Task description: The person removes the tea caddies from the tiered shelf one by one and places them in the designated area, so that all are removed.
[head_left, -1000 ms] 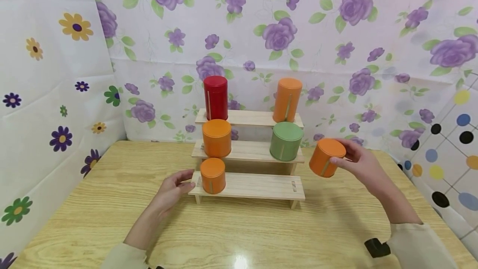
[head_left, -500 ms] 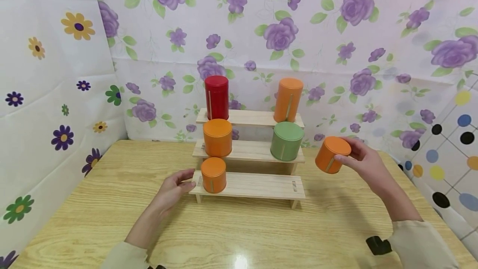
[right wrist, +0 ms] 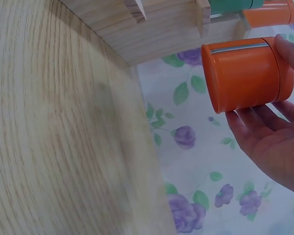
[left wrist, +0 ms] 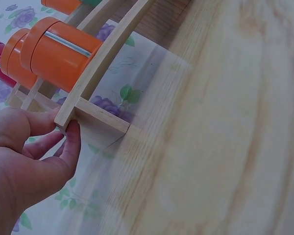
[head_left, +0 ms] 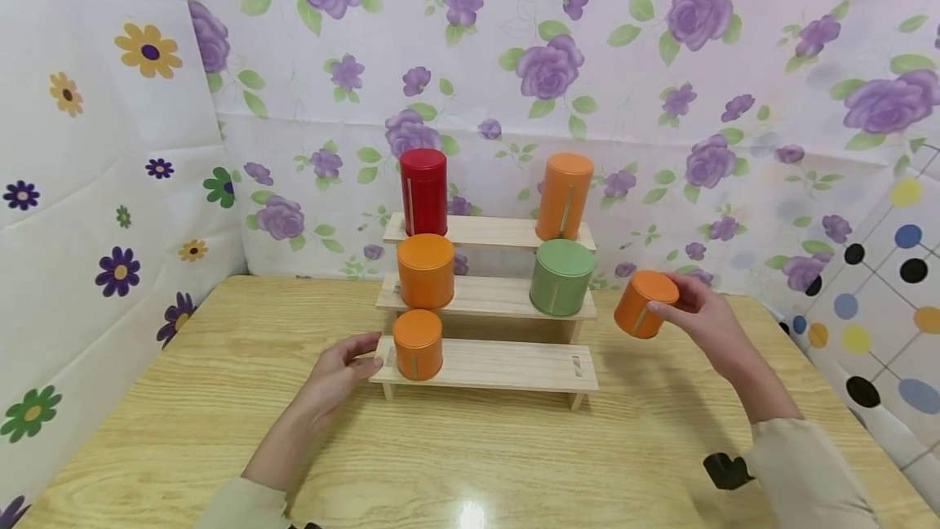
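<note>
My right hand point(head_left: 701, 319) grips a small orange tin point(head_left: 646, 304) in the air to the right of the wooden tiered shelf point(head_left: 507, 363). In the right wrist view, thumb and fingers lie on opposite sides of that tin point(right wrist: 245, 78), which is tilted. My left hand point(head_left: 334, 374) pinches the left end of the lowest tier; in the left wrist view the thumb is above the board's end point(left wrist: 68, 110) and fingers are below. Beside it, another small orange tin point(head_left: 418, 347) stands on that tier. The middle tier bears a wider orange tin point(head_left: 426, 274) and a green tin point(head_left: 562, 280).
On the top tier stand a tall red tin point(head_left: 424, 193) at left and a tall light-orange tin point(head_left: 564, 196) at right. The shelf sits on a wood-grain table point(head_left: 441, 455). Flower-patterned cloth point(head_left: 485, 55) hangs behind and to the left, dotted cloth at right.
The right hand with the orange tin shifted slightly right and up, then a little back to the left. The left hand stays on the shelf's end.
</note>
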`<state>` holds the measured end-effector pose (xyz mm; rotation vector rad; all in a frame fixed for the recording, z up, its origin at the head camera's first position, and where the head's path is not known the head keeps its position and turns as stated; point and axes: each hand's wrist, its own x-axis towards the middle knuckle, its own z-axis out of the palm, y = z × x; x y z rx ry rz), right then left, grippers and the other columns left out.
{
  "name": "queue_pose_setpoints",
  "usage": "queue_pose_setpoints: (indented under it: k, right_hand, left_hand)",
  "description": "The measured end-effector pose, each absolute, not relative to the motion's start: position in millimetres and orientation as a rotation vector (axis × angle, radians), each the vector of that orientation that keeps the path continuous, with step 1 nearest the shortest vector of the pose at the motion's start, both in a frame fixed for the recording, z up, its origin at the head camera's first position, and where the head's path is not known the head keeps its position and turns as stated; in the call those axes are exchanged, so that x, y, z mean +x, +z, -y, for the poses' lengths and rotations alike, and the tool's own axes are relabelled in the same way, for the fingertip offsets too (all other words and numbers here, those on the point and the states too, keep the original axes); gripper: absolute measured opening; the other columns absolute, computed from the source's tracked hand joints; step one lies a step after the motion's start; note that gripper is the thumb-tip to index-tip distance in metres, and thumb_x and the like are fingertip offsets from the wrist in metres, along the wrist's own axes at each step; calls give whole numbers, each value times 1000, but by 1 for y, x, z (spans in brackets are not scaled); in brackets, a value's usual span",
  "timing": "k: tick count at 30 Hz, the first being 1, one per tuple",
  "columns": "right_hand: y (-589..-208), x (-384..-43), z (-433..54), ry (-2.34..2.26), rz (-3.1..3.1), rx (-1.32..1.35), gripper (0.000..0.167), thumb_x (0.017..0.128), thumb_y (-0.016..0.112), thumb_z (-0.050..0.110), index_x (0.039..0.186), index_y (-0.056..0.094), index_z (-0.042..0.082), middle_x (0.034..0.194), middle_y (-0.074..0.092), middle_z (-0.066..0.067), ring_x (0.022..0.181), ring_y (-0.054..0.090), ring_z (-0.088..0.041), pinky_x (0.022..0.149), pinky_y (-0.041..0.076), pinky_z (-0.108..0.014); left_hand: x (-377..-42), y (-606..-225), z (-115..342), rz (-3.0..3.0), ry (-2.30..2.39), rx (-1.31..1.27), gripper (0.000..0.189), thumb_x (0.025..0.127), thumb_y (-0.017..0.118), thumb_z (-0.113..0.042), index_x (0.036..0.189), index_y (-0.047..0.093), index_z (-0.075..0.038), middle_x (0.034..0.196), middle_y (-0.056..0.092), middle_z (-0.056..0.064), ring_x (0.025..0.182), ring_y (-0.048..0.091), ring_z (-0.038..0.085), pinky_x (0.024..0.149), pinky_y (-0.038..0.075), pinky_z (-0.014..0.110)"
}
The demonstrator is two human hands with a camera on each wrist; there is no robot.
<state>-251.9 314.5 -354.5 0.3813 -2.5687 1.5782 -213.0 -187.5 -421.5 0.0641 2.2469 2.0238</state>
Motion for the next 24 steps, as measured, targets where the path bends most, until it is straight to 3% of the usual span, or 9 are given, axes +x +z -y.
queue_pose_setpoints:
  k: [12,24]
  right_hand:
    - [-374,-282,-316,1633,2599,308,69,95,64,30,147,32,-3,135,45,-22,107,51,-7,85,48,-16]
    - [-385,-306,-311,1663,2638,222,81,92,65,38,148,27,-6,139,41,-26,124,42,-35,87,47,-17]
  left_hand:
    - [-212,-423,189,-2248,2023,90,50,96,57,-3,141,38,10,137,41,26,115,48,27,90,45,22]
    - [-212,-423,189,-2245,2029,93,50,95,56,-1,140,38,10,136,42,26,115,48,29,92,45,24]
